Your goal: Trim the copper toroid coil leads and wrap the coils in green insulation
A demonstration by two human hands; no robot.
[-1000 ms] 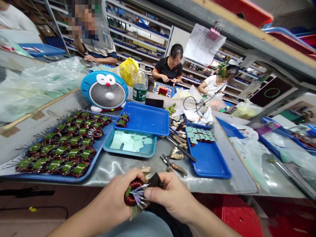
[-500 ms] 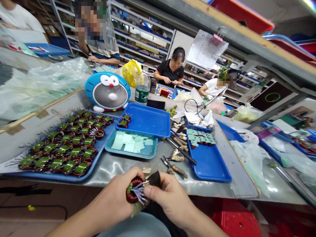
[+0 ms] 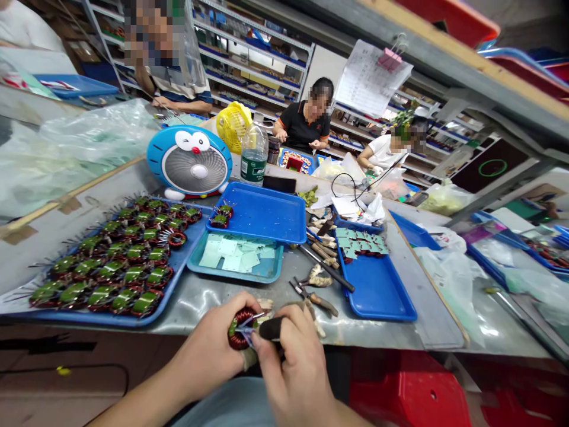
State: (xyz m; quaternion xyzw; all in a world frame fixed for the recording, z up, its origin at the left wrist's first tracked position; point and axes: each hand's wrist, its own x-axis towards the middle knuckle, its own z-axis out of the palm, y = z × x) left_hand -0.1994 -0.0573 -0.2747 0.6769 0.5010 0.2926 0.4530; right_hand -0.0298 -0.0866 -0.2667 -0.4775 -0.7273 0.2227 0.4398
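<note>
The left hand point(image 3: 208, 338) curls closed around a copper-wound toroid coil point(image 3: 237, 335), held at its fingertips; the right hand point(image 3: 296, 362) pinches a black-handled tool point(image 3: 271, 328) just beside the coil's splayed wire leads point(image 3: 251, 322).

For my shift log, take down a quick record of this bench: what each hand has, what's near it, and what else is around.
Left hand: holds a copper-wound toroidal coil
Right hand: holds a black-handled tool at the coil's wire leads
Nearby: pliers; blue tray of wound coils; teal tray of pale green paper squares
Rest: blue cartoon desk fan; water bottle; co-worker across the bench
</note>
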